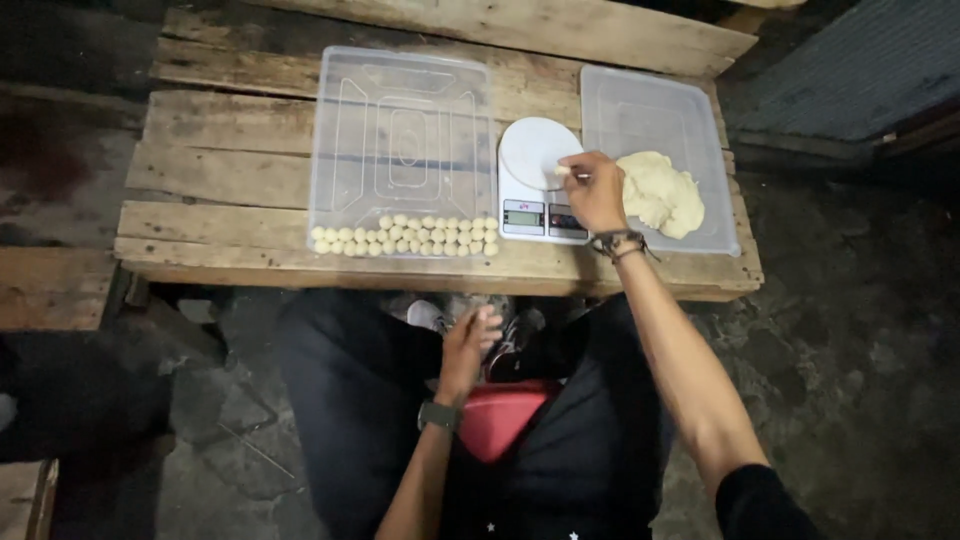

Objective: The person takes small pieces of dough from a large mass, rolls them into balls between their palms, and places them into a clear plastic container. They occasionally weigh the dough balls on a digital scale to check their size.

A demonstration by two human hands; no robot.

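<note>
My right hand (595, 190) reaches over the white kitchen scale (535, 180) and pinches a small piece of dough (562, 171) just above the round weighing plate. To the right of that hand a big lump of pale dough (660, 193) lies on a clear plastic lid (650, 115). My left hand (470, 345) rests low over my lap, fingers loosely curled, with nothing visible in it. A second clear tray (405, 130) to the left carries several small dough balls (405, 236) in rows along its near edge.
All of this sits on a low table of rough wooden planks (220, 160). A red pouch (500, 415) lies in my lap. The ground around is dark stone, with a wooden plank (50, 290) at the left.
</note>
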